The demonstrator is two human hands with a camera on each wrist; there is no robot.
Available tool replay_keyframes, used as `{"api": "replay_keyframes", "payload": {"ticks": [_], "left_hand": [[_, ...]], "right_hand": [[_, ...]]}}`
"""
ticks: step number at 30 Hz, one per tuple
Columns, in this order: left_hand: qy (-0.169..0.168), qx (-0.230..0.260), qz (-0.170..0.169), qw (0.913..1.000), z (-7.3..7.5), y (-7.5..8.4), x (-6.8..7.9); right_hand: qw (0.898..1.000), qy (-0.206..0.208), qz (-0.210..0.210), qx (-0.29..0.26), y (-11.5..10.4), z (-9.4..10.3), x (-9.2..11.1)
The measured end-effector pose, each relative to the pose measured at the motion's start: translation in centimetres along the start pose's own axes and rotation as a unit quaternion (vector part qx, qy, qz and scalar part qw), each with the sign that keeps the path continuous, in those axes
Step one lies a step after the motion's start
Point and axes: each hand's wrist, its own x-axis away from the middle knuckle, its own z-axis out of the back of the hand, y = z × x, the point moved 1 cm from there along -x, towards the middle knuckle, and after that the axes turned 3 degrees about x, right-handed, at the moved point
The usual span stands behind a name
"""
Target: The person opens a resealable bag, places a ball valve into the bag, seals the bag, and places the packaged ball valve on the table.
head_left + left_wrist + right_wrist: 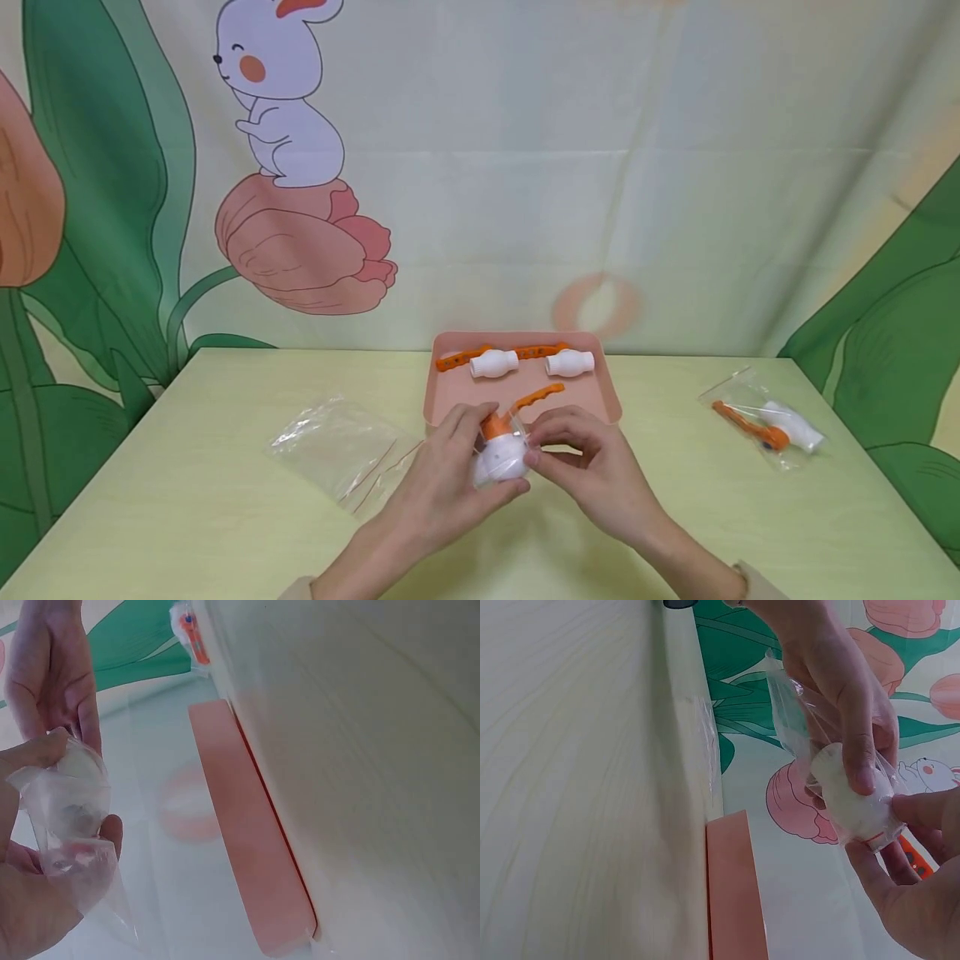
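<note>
In the middle of the table (225, 492), on the 6 o'clock side of the pink tray (461, 396), two hands meet over a white fitting (501, 460) in a clear bag (784, 712). The left hand (448, 471) reaches in from 7 o'clock and covers the fitting's 9 o'clock side, its fingers bent round the far side and its thumb laid along the near side toward 4 o'clock, so that bag and fitting are gripped together. The right hand (588, 454) comes from 5 o'clock, its thumb and forefinger almost meeting as they pinch the bag at the 3 o'clock side; its remaining fingers fold inward and are partly hidden from the head view. The left palm is also out of sight there, and both sleeves are cut off by the lower edge. An orange handle (542, 397) slants toward 1 o'clock from the fitting; whether all of it lies inside the film is hard to tell. In the left wrist view, creased plastic blurs the contents. The tray holds two white pieces (494, 363) and orange handles (457, 360) that they partly cover. Loose clear plastic (337, 450) lies toward 9 o'clock, its near corner close to the left hand, and a bagged set (772, 427) lies well apart toward 3 o'clock. A dark object (679, 603) at the right wrist view's top edge is too cropped to identify.
</note>
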Motion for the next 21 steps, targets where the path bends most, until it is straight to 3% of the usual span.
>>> {"api": "replay_keyframes", "payload": {"ticks": [5, 10, 21], "left_hand": [[-0.017, 0.074, 0.024, 0.9969, 0.11, -0.01, 0.12], [-0.034, 0.163, 0.062, 0.9841, 0.36, -0.04, 0.00], [-0.006, 0.248, 0.129, 0.9601, 0.07, 0.06, -0.37]], "right_hand": [[1.000, 0.016, -0.004, 0.020, -0.07, 0.23, -0.04], [0.999, 0.029, -0.014, 0.037, -0.15, 0.58, -0.10], [0.996, 0.057, -0.015, 0.074, -0.41, 0.77, -0.22]]}}
